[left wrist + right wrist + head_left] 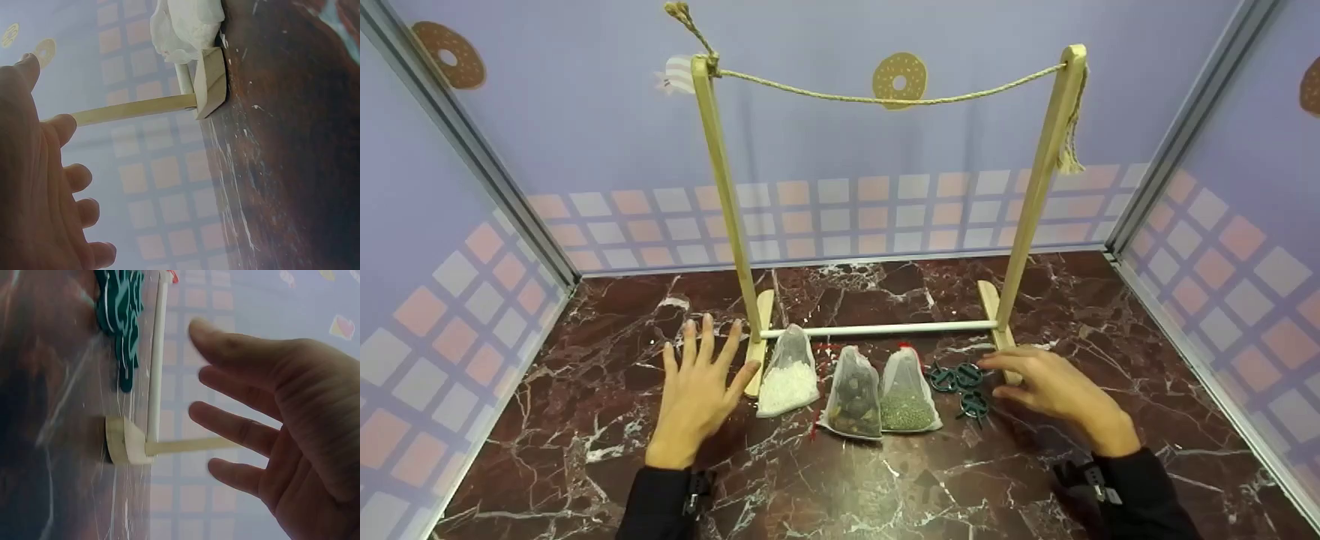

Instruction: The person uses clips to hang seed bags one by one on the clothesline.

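Fingers spread, my left hand (697,397) is beside the stand's left foot and a mesh bag of white grains (789,382). In the left wrist view its palm holds nothing. My right hand (1061,386) hovers by the right foot with fingers loosely bent around nothing, near several dark green clips (960,379). Between the hands lie a mesh bag with dark contents (855,397) and a mesh bag of green grains (907,401), which has a red bit at its top. These two bags overlap slightly.
A wooden stand (725,187) rises behind the bags, its slack rope (840,97) strung between the post tops. A white bar (885,328) joins the posts low down. Patterned panels wall in the dark marbled table (885,487) on the left, right and back.
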A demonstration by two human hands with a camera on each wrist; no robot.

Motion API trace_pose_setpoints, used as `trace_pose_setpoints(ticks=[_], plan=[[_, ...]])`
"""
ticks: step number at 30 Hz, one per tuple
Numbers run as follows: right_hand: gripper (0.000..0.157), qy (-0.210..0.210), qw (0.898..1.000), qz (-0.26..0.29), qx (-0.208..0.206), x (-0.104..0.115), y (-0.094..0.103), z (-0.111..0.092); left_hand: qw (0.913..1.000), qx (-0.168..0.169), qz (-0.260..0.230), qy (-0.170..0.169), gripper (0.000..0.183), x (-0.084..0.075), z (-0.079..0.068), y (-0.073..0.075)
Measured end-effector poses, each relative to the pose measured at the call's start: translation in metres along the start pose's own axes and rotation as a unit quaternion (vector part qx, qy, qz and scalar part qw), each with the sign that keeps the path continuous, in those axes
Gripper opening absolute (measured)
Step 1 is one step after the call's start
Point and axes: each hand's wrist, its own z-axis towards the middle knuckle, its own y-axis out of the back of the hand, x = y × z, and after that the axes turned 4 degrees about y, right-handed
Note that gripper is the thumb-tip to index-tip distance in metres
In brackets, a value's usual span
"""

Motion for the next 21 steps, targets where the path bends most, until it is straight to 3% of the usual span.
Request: trace_pose_setpoints(ticks=[10, 15, 21], plan=[[0.048, 0.020, 0.996, 0.032, 0.075, 0.010, -0.014, 0.007, 0.9998, -0.009, -0.016, -0.009, 0.070, -0.008, -0.002, 0.001], [0.050, 0.039, 0.994, 0.041, 0.093, 0.012, -0.020, 0.009, 0.9986, 0.018, -0.049, -0.010, 0.069, -0.017, -0.002, -0.003], [0.051, 0.016, 0.991, 0.056, 0.123, 0.014, -0.024, 0.008, 0.9979, 0.039, -0.046, -0.022, 0.071, -0.031, -0.002, -0.012]])
